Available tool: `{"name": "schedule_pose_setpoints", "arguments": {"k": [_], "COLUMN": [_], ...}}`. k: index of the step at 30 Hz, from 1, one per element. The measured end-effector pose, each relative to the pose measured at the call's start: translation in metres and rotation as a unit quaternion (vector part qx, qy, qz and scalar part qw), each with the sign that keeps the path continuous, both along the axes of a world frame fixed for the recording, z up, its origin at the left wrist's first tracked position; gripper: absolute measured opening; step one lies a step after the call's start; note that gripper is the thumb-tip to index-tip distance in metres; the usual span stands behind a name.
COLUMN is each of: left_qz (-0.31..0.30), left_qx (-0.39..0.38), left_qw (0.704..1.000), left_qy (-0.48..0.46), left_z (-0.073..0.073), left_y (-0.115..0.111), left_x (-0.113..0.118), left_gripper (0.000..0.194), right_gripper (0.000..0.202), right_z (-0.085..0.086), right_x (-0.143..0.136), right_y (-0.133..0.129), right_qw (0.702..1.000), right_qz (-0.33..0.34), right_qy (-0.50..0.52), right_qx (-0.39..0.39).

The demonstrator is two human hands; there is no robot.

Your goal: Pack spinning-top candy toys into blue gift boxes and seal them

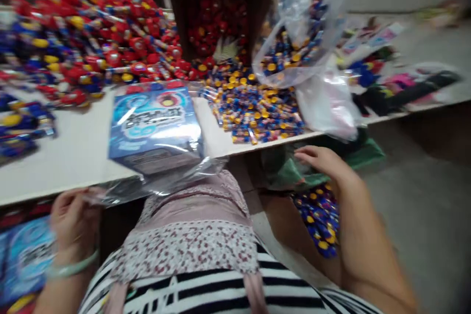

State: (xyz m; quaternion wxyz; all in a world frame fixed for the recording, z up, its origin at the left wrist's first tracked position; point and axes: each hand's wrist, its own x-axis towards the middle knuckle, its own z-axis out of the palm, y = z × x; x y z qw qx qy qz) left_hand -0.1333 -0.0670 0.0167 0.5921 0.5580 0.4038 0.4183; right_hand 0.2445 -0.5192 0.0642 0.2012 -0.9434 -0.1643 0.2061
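A blue printed box (154, 122) rests near the table's front edge inside a clear plastic bag (172, 181), whose loose end hangs over the edge. With closed fingers, my left hand (71, 216) grips the left corner of that bag's loose end. To the right, my right hand (326, 162) is just off the table edge, above a green plastic bag (356, 157). Its fingers are slightly apart, and I make out nothing in them. A pile of small blue and orange wrapped pieces (257, 108) lies on the table beside the box.
Red and blue wrapped pieces (121, 34) heap at the back left, and more spill from a dark carton (221, 10). A clear bag (294, 44) of pieces stands at the back right. Below are an open carton with blue pieces (320, 216) and another blue box (29, 255).
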Motion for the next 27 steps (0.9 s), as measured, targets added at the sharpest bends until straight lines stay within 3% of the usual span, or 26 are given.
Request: {"name": "schedule_pose_setpoints", "arguments": {"k": [2, 4, 6, 9, 11, 13, 15, 17, 18, 20, 21, 24, 27], "left_qz": [0.000, -0.039, -0.071, -0.120, -0.140, -0.118, -0.110, -0.175, -0.224, -0.294, -0.305, -0.281, -0.263], "left_qx": [0.006, 0.019, 0.040, 0.083, 0.064, -0.024, -0.160, -0.293, -0.344, -0.393, -0.395, -0.348, -0.298], "left_qw": [0.999, 0.996, 0.993, 0.988, 0.987, 0.990, 0.977, 0.938, 0.911, 0.869, 0.862, 0.876, 0.893], "left_qy": [-0.047, -0.075, -0.087, -0.059, -0.040, -0.067, -0.087, -0.060, -0.046, -0.065, -0.092, -0.178, -0.213], "left_z": [-0.008, -0.009, -0.008, -0.006, -0.009, -0.016, -0.023, -0.027, -0.027, -0.025, -0.023, -0.019, -0.027], "left_y": [0.007, 0.014, 0.019, 0.020, 0.018, 0.017, 0.016, 0.015, 0.015, 0.014, 0.013, 0.009, 0.009], "left_x": [0.005, 0.004, -0.005, -0.040, -0.067, -0.085, -0.086, -0.069, -0.057, -0.032, -0.022, -0.004, 0.000], "left_gripper": [0.032, 0.035, 0.030, 0.021, 0.019, 0.020, 0.037, 0.062, 0.070, 0.076, 0.073, 0.053, 0.072], "right_gripper": [0.068, 0.096, 0.075, 0.008, 0.013, 0.009, 0.026, 0.055, 0.070, 0.092, 0.095, 0.076, 0.077], "right_z": [-0.005, -0.008, -0.009, -0.015, -0.021, -0.030, -0.038, -0.044, -0.045, -0.042, -0.040, -0.039, -0.055], "right_x": [-0.025, -0.060, -0.091, -0.112, -0.113, -0.111, -0.107, -0.102, -0.099, -0.096, -0.095, -0.096, -0.096], "right_y": [0.068, 0.131, 0.169, 0.169, 0.145, 0.123, 0.117, 0.131, 0.142, 0.166, 0.175, 0.187, 0.184], "right_qw": [0.974, 0.915, 0.873, 0.813, 0.777, 0.792, 0.851, 0.892, 0.890, 0.839, 0.814, 0.803, 0.812], "right_qz": [0.169, 0.295, 0.338, 0.420, 0.482, 0.448, 0.297, 0.158, 0.126, 0.123, 0.122, 0.070, 0.064], "right_qy": [-0.038, -0.097, -0.151, -0.226, -0.242, -0.209, -0.110, 0.097, 0.224, 0.437, 0.492, 0.484, 0.426], "right_qx": [0.146, 0.257, 0.319, 0.334, 0.326, 0.359, 0.419, 0.412, 0.377, 0.298, 0.285, 0.341, 0.393]}}
